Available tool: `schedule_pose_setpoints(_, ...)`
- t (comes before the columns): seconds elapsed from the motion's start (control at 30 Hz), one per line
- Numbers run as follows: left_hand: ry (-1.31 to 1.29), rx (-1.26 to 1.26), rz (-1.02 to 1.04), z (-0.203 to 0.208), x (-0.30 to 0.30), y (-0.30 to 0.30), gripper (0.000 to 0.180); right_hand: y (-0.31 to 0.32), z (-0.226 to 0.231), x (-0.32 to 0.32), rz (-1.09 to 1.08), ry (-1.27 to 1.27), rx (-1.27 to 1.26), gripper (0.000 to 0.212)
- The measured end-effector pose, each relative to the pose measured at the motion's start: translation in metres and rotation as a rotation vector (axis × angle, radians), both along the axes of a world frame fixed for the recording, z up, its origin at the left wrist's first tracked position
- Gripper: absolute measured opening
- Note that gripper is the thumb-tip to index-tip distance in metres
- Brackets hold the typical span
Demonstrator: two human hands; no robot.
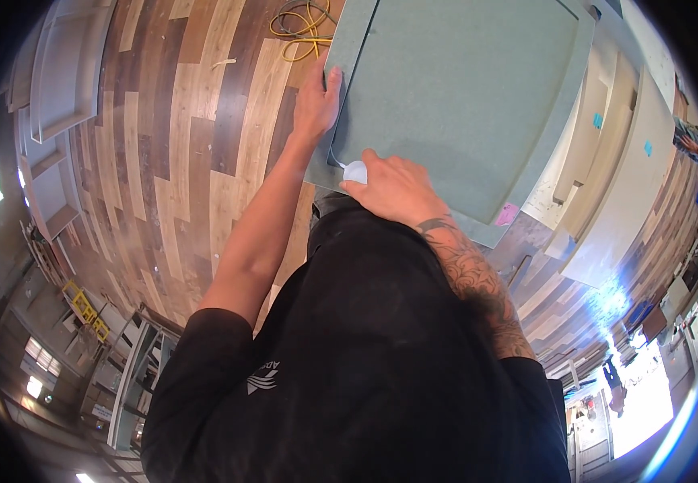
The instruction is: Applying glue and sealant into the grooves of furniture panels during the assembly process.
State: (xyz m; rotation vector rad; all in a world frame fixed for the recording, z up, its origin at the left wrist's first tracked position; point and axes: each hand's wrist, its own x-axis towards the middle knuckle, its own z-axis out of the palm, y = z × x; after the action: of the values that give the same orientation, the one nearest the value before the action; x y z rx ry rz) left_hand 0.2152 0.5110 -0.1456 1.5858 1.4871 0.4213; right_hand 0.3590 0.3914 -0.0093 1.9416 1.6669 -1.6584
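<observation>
A grey-green panel (461, 97) with a raised border and a recessed middle lies in front of me. My left hand (317, 105) grips its left edge, thumb on top and fingers out of sight below. In my right hand (395, 187) is a white squeeze bottle (354, 173), mostly hidden by the palm. Its narrow tip points into the panel's near left inner corner, by the dark line along the border. Whether anything flows from the tip is too small to tell. A pink sticker (507, 213) is on the near right corner.
A coiled yellow cord (304, 32) lies on the wood-plank floor (172, 145) beyond my left hand. Long pale boards (626, 177) with blue tape stand to the right. White open cabinet boxes (71, 68) are at the far left. Another person's arm (693, 146) shows at the right rim.
</observation>
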Motion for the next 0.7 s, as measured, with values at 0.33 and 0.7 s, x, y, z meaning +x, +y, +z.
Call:
schedule_pose_setpoints(0.33, 0.008, 0.004, -0.005, -0.0014, 0.0003, -0.0001, 0.054, -0.0037, -0.0009, -0.0016, 0.008, -0.001, 0.013, 0.054)
schedule_pose_setpoints(0.7, 0.026, -0.054, 0.000, 0.0027, 0.0010, -0.0010, 0.053, -0.0070, -0.0022, -0.0010, 0.040, 0.010, 0.022, 0.055)
